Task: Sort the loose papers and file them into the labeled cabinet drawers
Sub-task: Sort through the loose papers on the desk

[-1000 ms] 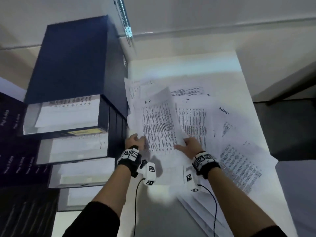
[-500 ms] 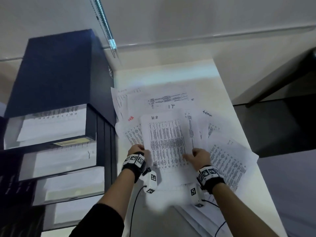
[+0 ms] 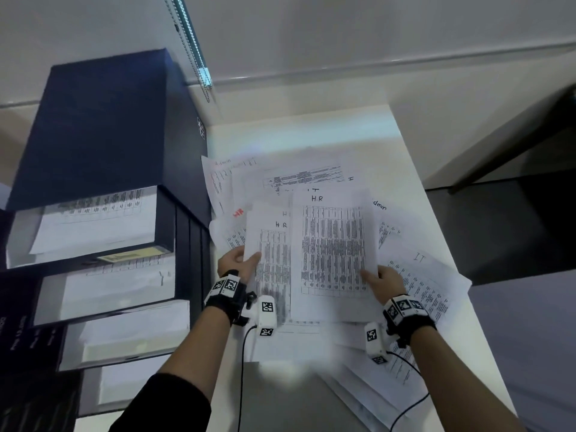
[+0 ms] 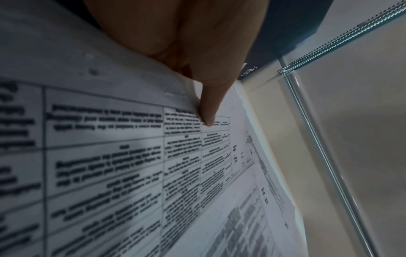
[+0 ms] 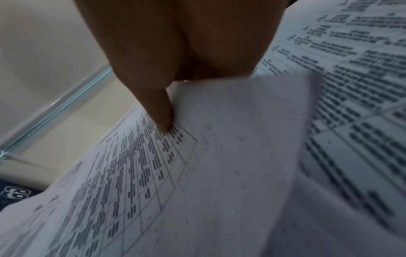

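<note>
Loose printed sheets marked HR, IT and Admin lie spread over the white table (image 3: 402, 169). My left hand (image 3: 241, 261) pinches the left edge of an HR sheet (image 3: 271, 260), thumb on top (image 4: 207, 111). My right hand (image 3: 381, 280) pinches the lower right edge of a second HR sheet (image 3: 333, 251), thumb on its print (image 5: 163, 118); this sheet is lifted and overlaps the left one. The dark cabinet (image 3: 103, 129) stands at the left, its drawers (image 3: 93, 226) pulled out and holding papers.
An IT sheet (image 3: 417, 285) lies to the right near the table's edge. An Admin sheet (image 3: 218, 179) leans by the cabinet's side. More sheets lie under my right wrist at the front (image 3: 374, 388). A dark floor drops off to the right.
Both hands have lifted HR sheets off the pile: the right hand now holds one up, and the left hand has taken a second HR sheet by its edge.
</note>
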A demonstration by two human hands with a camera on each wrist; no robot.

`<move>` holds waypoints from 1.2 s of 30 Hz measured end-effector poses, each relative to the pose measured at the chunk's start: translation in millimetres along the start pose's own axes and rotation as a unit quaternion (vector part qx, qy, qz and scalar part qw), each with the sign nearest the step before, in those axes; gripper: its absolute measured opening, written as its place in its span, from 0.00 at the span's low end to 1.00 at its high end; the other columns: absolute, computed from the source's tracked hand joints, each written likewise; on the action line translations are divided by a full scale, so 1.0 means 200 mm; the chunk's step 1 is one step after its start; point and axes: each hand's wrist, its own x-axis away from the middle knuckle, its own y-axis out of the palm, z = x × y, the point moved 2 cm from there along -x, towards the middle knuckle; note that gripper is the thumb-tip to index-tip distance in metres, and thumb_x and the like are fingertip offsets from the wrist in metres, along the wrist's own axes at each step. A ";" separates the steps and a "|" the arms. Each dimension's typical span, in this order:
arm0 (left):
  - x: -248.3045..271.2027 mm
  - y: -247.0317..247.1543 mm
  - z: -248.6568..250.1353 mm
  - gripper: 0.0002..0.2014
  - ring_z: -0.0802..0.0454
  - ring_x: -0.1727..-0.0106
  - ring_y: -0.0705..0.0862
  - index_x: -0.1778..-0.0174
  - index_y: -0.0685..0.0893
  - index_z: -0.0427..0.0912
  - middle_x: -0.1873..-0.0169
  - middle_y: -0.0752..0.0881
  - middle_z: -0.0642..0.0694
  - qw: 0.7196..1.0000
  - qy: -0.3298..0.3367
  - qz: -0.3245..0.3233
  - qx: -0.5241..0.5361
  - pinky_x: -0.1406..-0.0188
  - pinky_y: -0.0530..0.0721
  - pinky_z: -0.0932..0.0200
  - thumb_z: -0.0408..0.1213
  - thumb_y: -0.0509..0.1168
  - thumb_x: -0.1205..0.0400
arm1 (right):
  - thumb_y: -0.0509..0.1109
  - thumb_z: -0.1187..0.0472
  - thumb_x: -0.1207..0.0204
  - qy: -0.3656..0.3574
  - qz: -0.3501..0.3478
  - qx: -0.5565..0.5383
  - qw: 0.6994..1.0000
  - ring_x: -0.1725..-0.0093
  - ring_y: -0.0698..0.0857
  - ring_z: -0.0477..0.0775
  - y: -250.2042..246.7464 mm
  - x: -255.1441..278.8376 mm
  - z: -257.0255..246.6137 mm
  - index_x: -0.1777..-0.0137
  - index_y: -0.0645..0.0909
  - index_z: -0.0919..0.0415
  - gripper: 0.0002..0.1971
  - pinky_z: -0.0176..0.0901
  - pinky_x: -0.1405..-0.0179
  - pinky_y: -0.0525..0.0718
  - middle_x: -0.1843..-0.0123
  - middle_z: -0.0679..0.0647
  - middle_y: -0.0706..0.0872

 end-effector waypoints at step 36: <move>0.12 0.23 0.07 0.50 0.37 0.29 0.79 0.24 0.72 0.33 0.27 0.78 0.35 0.991 -0.056 -0.080 -0.091 0.31 0.79 0.47 0.64 0.77 0.34 | 0.71 0.63 0.26 -0.001 -0.053 0.103 0.993 0.58 0.86 0.56 0.05 0.03 -0.08 0.50 0.82 0.64 0.07 0.40 0.62 0.85 0.54 0.58 0.88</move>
